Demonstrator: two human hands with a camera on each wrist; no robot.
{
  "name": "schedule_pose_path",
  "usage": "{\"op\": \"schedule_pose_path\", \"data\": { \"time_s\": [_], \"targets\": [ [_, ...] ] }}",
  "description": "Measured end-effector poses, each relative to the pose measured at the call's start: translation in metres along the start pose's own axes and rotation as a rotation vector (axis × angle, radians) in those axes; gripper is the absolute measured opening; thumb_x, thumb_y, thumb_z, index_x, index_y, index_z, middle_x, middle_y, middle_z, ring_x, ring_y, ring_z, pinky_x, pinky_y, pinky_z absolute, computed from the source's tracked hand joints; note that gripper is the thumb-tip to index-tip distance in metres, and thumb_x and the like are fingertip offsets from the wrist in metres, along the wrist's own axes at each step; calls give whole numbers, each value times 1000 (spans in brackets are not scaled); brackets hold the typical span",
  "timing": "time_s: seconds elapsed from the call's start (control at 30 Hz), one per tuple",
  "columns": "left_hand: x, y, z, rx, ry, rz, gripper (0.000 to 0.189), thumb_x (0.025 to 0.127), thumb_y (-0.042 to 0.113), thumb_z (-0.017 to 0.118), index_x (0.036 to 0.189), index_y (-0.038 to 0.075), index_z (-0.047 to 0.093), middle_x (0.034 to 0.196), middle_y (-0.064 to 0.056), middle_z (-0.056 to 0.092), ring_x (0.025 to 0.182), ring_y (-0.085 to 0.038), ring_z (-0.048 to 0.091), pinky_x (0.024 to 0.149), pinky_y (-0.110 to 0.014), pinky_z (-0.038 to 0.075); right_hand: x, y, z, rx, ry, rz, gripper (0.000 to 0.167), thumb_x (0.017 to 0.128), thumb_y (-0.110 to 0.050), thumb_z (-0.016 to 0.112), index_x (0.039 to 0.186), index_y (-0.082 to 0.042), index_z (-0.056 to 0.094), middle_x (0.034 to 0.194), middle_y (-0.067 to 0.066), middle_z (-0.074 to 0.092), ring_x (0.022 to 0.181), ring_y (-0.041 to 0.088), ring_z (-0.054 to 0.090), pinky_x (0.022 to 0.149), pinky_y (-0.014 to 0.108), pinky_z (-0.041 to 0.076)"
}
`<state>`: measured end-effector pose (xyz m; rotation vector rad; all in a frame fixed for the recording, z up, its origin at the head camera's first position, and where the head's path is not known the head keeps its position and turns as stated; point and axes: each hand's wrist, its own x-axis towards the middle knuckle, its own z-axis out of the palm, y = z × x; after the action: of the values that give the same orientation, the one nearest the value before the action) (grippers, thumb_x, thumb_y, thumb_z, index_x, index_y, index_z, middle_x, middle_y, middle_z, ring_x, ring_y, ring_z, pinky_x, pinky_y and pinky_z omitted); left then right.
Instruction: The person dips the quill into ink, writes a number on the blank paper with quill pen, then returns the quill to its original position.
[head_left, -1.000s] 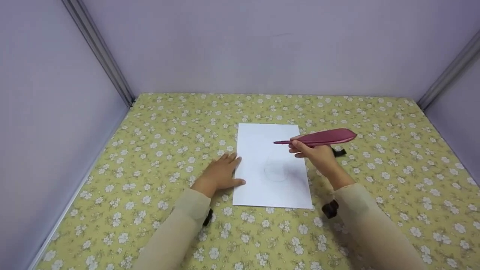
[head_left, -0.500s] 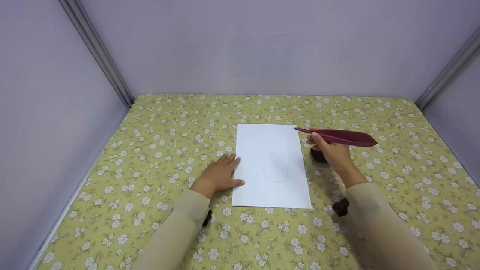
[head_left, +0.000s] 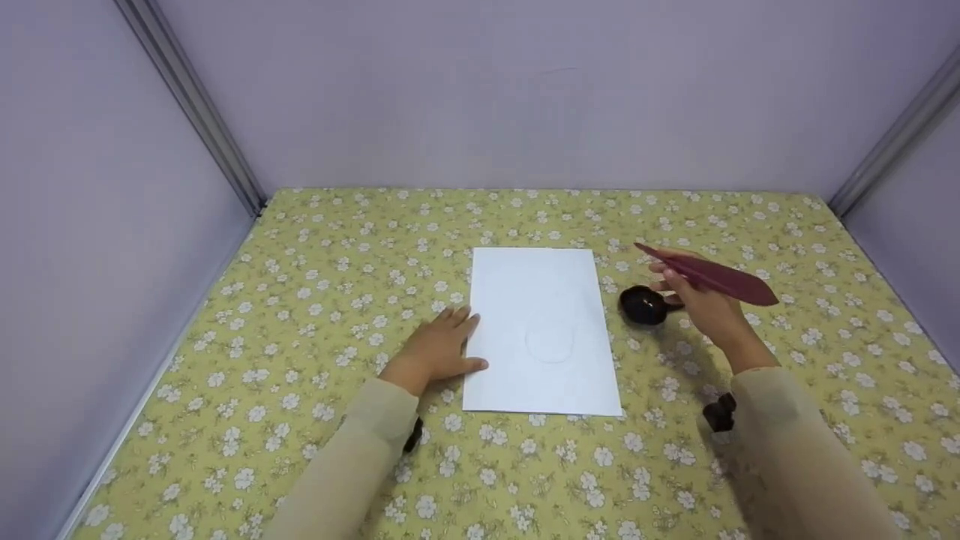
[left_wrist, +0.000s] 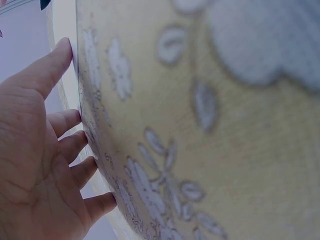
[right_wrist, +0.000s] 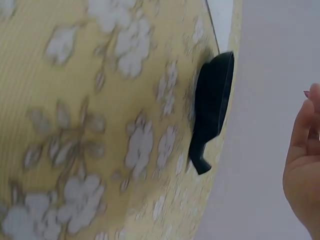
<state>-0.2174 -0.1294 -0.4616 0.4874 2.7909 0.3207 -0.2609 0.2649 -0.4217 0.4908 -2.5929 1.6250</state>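
Observation:
A dark red feather-shaped quill pen (head_left: 731,283) is pinched in my right hand (head_left: 705,309), its tip pointing up and left. In the right wrist view, just the edge of the right hand (right_wrist: 303,172) shows, with a bit of red tip (right_wrist: 306,93). Below and left of the fingers, a small black bowl with a short handle (head_left: 643,306) stands on the tablecloth. My left hand (head_left: 439,349) rests at the left edge of a white paper sheet (head_left: 540,292), thumb and fingertips spread on its border. A faint U-shaped line (head_left: 550,362) marks the paper.
A yellow flowered cloth (head_left: 337,262) covers the table. Pale panels (head_left: 525,112) with grey metal posts (head_left: 191,97) enclose it at the back and both sides.
My right hand has carried the quill pen rightward off the paper and over beside the black bowl, which has come into full view. The left hand has stayed in place.

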Motion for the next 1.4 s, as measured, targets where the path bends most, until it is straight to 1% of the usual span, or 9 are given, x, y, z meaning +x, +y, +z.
{"op": "schedule_pose_path", "data": {
  "time_s": [0.03,0.07,0.2,0.27,0.33,0.5,0.87,1.23,1.4],
  "targets": [
    [0,0,0,1,0,0,81,90,57,54,153,16,24,158,-4,15,143,-28,12,111,-54,16,-2,-2,-2,23,-13,-4,40,102,-28,45,134,-6,53,123,9,60,100,12,63,82,27,53],
    [0,0,0,-1,-1,0,81,90,57,54,153,15,24,158,-5,14,143,-28,12,111,-54,16,-2,-3,-2,120,-25,-9,38,103,-20,44,136,-2,50,124,9,60,98,13,64,81,28,53],
    [0,0,-1,-7,5,4,82,90,57,55,153,15,24,158,-5,15,143,-29,12,111,-55,16,-5,-5,-4,661,-104,-27,37,104,-3,32,139,5,44,127,13,59,91,22,68,73,29,55],
    [0,0,0,-7,3,3,82,90,57,55,153,15,24,158,-5,14,143,-29,11,111,-54,16,-6,0,-5,840,-133,-34,38,105,0,27,137,7,46,123,11,62,88,26,68,70,29,55],
    [0,0,0,-6,3,1,82,90,57,55,153,16,24,158,-4,14,143,-28,11,112,-54,16,-8,7,-7,772,-141,-51,38,105,-5,28,137,5,47,126,10,60,88,25,69,71,29,55],
    [-1,1,0,-19,-3,-9,83,89,58,55,153,17,23,158,-4,13,144,-27,9,112,-53,14,-14,20,-11,395,-61,-64,38,104,-11,37,140,-1,46,130,7,57,85,20,68,69,32,56],
    [-2,1,-1,-30,-5,-16,83,89,58,55,153,17,22,158,-3,12,144,-26,8,112,-52,13,-26,22,-25,111,92,38,36,98,-16,55,131,-4,57,119,3,61,89,8,65,66,28,57],
    [-2,1,0,-24,-6,-16,83,89,58,55,153,17,22,158,-3,12,144,-26,8,113,-52,12,-26,46,-32,-195,-45,105,43,97,-25,58,134,-4,53,124,20,57,91,-2,58,66,22,54],
    [-2,2,-1,-18,-5,-16,83,89,58,55,153,17,22,158,-3,12,144,-26,9,112,-52,13,-25,45,-29,-213,-99,156,49,94,-22,62,137,-5,45,122,23,58,102,22,61,71,25,54]
  ]
}}
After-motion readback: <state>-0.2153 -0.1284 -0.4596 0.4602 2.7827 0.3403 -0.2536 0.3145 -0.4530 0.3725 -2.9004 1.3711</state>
